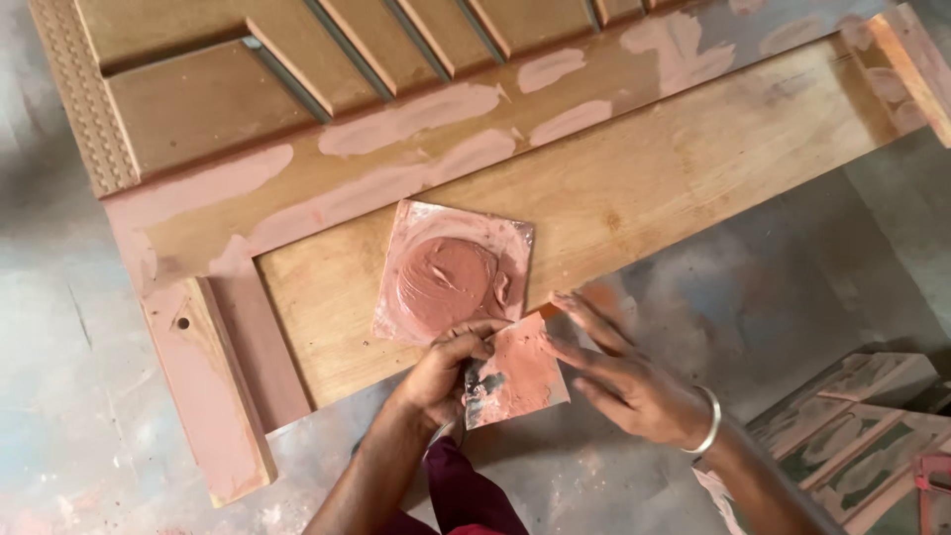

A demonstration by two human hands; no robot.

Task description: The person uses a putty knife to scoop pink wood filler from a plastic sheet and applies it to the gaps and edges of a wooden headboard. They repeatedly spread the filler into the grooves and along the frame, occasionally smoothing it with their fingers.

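Left hand (pixel 448 369) clenched around a putty scraper (pixel 515 372) at lower centre of the frame, blade smeared pink, long axis tilting up-right. Just above, square tile (pixel 454 272) heaped with reddish filler on the wooden door panel (pixel 634 188). Right hand (pixel 624 381) released, fingers flat against the blade's right edge.

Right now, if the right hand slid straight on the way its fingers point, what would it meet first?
The right hand points up-left, fingers at the edge of the wooden panel. Straight on, it would likely meet the square tile holding pinkish putty, though height is unclear.
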